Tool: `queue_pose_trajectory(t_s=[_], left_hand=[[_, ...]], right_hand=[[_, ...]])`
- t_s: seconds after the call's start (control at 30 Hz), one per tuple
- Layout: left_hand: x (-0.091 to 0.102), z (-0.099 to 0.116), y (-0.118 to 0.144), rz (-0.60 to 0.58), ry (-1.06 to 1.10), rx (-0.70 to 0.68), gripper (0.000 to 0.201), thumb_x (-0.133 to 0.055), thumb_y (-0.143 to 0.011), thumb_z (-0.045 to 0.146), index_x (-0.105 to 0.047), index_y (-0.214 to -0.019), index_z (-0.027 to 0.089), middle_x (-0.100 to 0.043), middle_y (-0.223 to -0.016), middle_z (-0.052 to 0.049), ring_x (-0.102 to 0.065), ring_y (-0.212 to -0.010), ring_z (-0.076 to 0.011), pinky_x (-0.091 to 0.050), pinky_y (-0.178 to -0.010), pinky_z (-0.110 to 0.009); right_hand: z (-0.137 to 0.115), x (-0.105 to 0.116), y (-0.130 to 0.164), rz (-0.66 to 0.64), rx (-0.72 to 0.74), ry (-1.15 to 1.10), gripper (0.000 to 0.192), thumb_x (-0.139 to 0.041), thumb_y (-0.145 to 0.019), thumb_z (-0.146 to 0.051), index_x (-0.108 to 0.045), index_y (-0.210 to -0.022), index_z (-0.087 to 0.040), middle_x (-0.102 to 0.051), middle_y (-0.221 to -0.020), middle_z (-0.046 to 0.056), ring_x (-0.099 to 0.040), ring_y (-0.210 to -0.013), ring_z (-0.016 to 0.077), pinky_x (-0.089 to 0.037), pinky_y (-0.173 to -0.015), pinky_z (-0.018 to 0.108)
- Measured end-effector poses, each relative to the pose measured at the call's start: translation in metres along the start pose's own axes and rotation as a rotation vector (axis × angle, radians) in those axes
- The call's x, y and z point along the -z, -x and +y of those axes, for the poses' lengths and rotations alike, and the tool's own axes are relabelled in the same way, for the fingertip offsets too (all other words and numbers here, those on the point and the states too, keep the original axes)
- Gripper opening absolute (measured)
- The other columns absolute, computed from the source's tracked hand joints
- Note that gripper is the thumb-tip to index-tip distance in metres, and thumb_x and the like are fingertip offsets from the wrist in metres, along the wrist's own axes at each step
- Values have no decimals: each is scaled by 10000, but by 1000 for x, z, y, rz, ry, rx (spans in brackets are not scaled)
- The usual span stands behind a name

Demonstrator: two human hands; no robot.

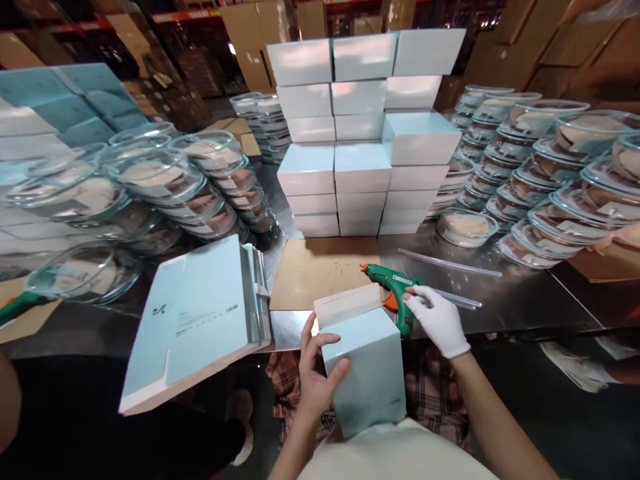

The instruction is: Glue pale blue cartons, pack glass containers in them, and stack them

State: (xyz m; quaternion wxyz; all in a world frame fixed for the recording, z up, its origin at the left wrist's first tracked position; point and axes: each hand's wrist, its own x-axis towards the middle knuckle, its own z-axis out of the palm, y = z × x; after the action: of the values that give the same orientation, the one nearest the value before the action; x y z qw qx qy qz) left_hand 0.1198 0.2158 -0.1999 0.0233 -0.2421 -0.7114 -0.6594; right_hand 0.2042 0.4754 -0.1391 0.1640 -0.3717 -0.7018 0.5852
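My left hand (314, 373) grips the side of a pale blue carton (367, 363) held upright against my body, its top flap (347, 303) standing open. In a white glove, my right hand (440, 320) holds a green hot glue gun (395, 293) with an orange trigger, its nozzle pointing left just above the flap. Beneath the gun lies a brown cardboard sheet (320, 270) on the metal table.
A stack of flat blue carton blanks (200, 313) lies at my left. Folded blue boxes (365, 133) are piled at the back centre. Stacked glass lidded bowls stand left (165, 187) and right (550, 167). Glue sticks (450, 263) lie on the table. Another person's arm (620, 243) shows at right.
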Motion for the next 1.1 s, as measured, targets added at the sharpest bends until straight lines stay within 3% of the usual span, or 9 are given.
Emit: queue_pose_trajectory(t_s=[0.07,0.17,0.3,0.5,0.6,0.73,0.9,1.0,1.1], left_hand=[[-3,2,-1,-30,23,-9,496,-791,-777,674,-737,-924,204,-503,-1549,-203,-556,-1384,-390,-526,-970,-428],[-6,5,-3,-93,61,0,506,-787,-773,684,-735,-920,203,-481,-1568,-204,-564,-1369,-405,-518,-973,-449],[-3,6,-6,-109,63,56,524,-735,-798,719,-719,-900,205,-515,-1541,-204,-516,-1423,-440,-500,-1015,-495],[-10,3,-8,-67,359,96,524,-782,-841,583,-482,-1170,306,-661,-1316,-134,-695,-1229,-340,-542,-991,-486],[-13,0,-8,-54,442,114,620,-785,-853,574,-364,-1257,365,-693,-1059,-26,-753,-1070,-282,-570,-930,-453],[-8,-5,-9,-104,322,65,419,-730,-874,644,-617,-1014,265,-670,-1051,-65,-710,-1087,-285,-547,-942,-431],[-7,-3,-7,-147,372,90,394,-757,-866,616,-698,-842,227,-642,-1074,-75,-701,-1108,-299,-536,-951,-425],[-3,-1,-7,-128,389,144,396,-804,-824,597,-697,-829,216,-650,-1067,-73,-711,-1109,-321,-533,-969,-440],[10,-1,-14,50,379,168,382,-851,-786,550,-670,-835,218,-660,-1114,-60,-705,-1123,-311,-526,-986,-426]], right_hand=[[-13,-10,9,-201,82,-82,550,-821,-744,-482,-739,-1201,-187,-783,-1015,67,-722,-916,231,-576,-823,325],[-25,-27,14,-519,13,-223,601,-877,-660,-468,-769,-1146,-132,-791,-1037,88,-732,-959,266,-588,-870,369],[-24,-22,16,-572,60,-189,535,-860,-709,-552,-798,-1045,-141,-789,-1017,83,-728,-981,270,-576,-933,379],[-8,5,23,-785,483,-37,745,-825,-723,-729,-716,-1245,-208,-685,-1304,120,-663,-1197,280,-524,-1056,415],[0,3,25,-754,622,112,561,-861,-794,-463,-690,-1273,-225,-677,-1332,113,-649,-1225,259,-493,-1100,420],[3,-4,23,-747,761,174,446,-726,-861,-243,-698,-1306,-227,-655,-1335,111,-632,-1238,243,-487,-1107,426],[8,-8,26,-808,722,158,324,-685,-944,-339,-749,-1249,-252,-645,-1333,107,-594,-1293,252,-459,-1140,462],[22,-6,23,-837,681,114,550,-743,-915,-524,-658,-1399,-276,-578,-1459,135,-551,-1370,290,-427,-1172,495],[32,16,-9,-398,546,93,922,-710,-857,-714,-358,-1619,-332,-467,-1590,161,-575,-1361,312,-504,-1097,486]])
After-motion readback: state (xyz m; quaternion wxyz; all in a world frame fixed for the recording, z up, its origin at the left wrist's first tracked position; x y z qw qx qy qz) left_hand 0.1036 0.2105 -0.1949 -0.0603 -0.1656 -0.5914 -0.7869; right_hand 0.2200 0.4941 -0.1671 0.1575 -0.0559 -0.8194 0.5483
